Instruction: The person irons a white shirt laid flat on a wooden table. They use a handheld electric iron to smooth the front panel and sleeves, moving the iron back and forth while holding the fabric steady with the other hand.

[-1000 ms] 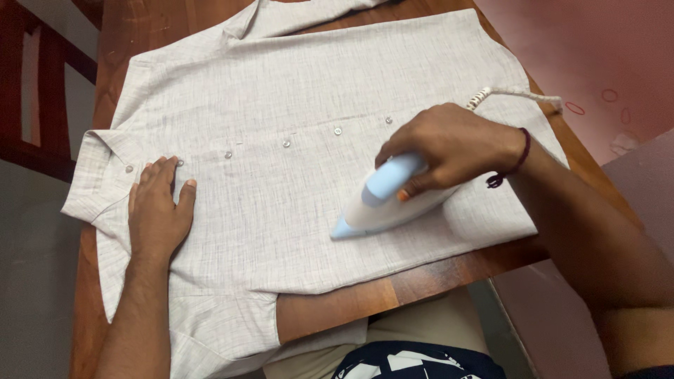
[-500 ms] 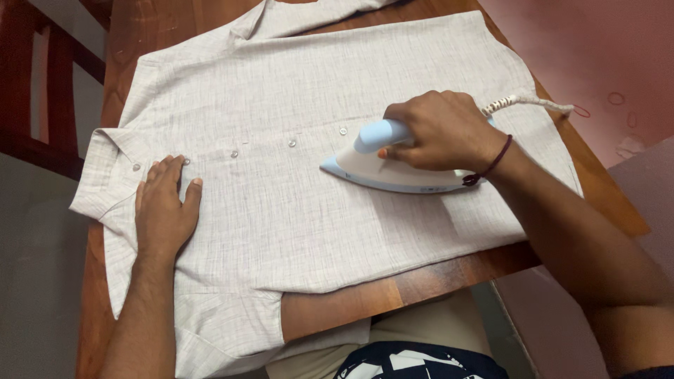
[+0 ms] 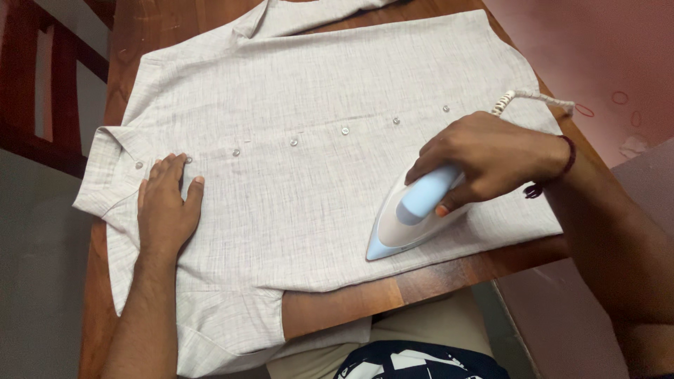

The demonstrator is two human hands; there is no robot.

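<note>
— Pressing flat, fingers spread, our left hand (image 3: pixel 166 210) pins the pale shirt (image 3: pixel 295 196) near its collar on the wooden table (image 3: pixel 435 277).

— And right?

— Our right hand (image 3: pixel 491 158) grips the blue iron (image 3: pixel 407 221), fingers closed around its handle, at the shirt's near right hem.

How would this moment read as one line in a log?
right hand: grips iron on shirt near lower hem | left hand: flat on shirt by collar | surface: wooden table
</note>
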